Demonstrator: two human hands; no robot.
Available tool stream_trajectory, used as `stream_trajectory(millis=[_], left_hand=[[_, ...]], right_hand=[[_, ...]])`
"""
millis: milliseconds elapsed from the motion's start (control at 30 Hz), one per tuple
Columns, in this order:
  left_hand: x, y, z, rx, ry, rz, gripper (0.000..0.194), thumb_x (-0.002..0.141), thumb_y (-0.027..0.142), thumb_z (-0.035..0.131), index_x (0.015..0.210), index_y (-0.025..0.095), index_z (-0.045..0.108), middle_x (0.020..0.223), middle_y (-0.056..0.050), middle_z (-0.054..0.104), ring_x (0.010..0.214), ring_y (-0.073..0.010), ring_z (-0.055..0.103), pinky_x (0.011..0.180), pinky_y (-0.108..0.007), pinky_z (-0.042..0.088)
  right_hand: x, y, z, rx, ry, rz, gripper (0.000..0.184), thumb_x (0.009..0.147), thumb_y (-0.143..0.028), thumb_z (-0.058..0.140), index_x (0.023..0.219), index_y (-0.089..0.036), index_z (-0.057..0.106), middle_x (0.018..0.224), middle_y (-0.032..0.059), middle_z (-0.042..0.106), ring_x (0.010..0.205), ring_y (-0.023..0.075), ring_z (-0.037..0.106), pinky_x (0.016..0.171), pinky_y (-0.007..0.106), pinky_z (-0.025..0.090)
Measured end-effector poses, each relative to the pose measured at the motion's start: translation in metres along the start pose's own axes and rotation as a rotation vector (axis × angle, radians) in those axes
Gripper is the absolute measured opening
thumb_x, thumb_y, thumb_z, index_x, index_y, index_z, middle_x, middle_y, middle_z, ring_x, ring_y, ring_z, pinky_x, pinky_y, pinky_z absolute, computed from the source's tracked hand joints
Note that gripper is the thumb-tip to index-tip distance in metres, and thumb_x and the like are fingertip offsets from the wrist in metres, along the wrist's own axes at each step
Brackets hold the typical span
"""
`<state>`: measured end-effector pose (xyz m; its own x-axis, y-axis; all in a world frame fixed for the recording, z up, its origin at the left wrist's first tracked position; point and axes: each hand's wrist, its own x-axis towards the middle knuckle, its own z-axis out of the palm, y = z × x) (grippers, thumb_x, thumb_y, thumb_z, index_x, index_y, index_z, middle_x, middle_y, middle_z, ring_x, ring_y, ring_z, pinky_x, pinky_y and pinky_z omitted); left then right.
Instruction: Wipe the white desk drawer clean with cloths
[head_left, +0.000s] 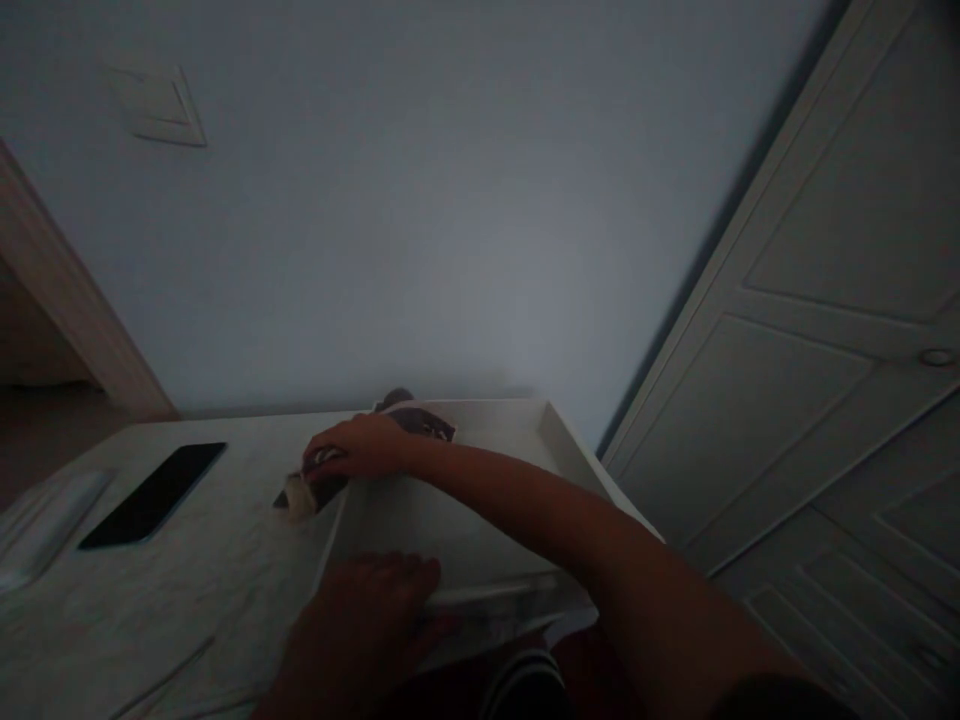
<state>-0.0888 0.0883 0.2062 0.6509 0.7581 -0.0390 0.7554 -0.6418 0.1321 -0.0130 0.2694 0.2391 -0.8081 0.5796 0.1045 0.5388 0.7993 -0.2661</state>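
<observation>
The scene is dim. My right hand (358,449) reaches across a shallow white tray (559,435) and grips a small dark-and-pale object (304,494) at the tray's left rim. A dark item (420,420) lies in the tray's far corner, just behind that hand. My left hand (360,630) rests flat, fingers stretched, on the tray's near edge at the front of the white surface.
A black phone (154,493) lies face up on the white marbled tabletop (210,580), left of the tray. A pale flat object (41,525) sits at the far left. A plain wall stands behind, a white panelled door (825,350) at the right, a wooden frame (67,300) at the left.
</observation>
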Motion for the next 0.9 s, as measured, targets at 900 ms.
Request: stream_trajectory(millis=[900], left_hand=[[-0.022,-0.034,-0.002,0.027,0.154,-0.166,0.04,0.089,0.066,0.063,0.084,0.029,0.079,0.092,-0.005,0.082,0.096,-0.0309,0.075,0.083,-0.041,0.055]], right_hand=[[-0.099,-0.001,0.052,-0.401,-0.076,-0.239,0.038,0.105,-0.045,0.053,0.131,-0.02,0.065,0.138,0.0091,0.062,0.11,0.0273,0.062,0.079,0.041,0.059]])
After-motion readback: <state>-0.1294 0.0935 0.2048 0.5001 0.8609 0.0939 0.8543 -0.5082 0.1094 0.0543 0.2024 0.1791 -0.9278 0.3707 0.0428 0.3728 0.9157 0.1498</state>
